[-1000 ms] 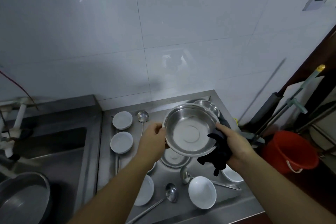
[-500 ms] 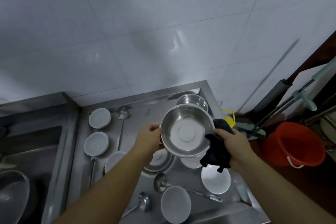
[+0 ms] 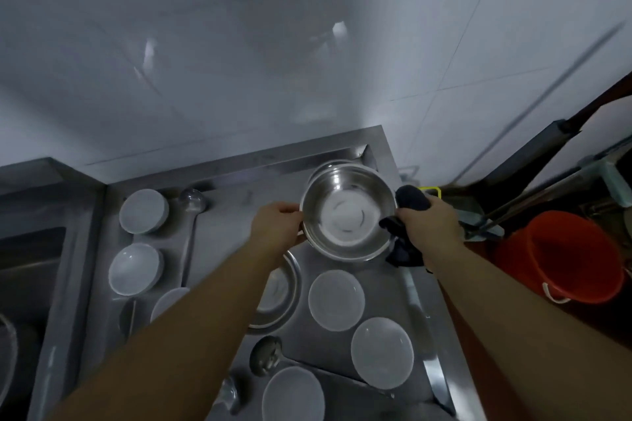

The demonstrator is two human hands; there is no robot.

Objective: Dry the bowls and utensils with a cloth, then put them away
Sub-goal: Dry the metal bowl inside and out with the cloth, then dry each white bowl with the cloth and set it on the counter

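Note:
I hold a steel bowl [image 3: 347, 212] above the far right corner of the steel counter [image 3: 239, 178]. My left hand [image 3: 277, 225] grips its left rim. My right hand [image 3: 427, 225] grips its right rim through a dark cloth [image 3: 410, 202] bunched in the fingers. Just behind the held bowl the rim of another steel bowl [image 3: 328, 166] shows. Several white bowls [image 3: 337, 299] lie on the counter, with ladles [image 3: 193, 202] among them. A steel plate [image 3: 277, 294] is partly hidden under my left forearm.
A sink basin [image 3: 30, 267] lies to the left of the counter. A red bucket [image 3: 561, 256] stands on the floor at the right, with mop handles [image 3: 533, 195] leaning beside it. A white tiled wall [image 3: 273, 44] rises behind the counter.
Both hands have carried the steel bowl away from me toward the far right corner of the counter. The view has tilted to look more steeply down. The grip looks the same.

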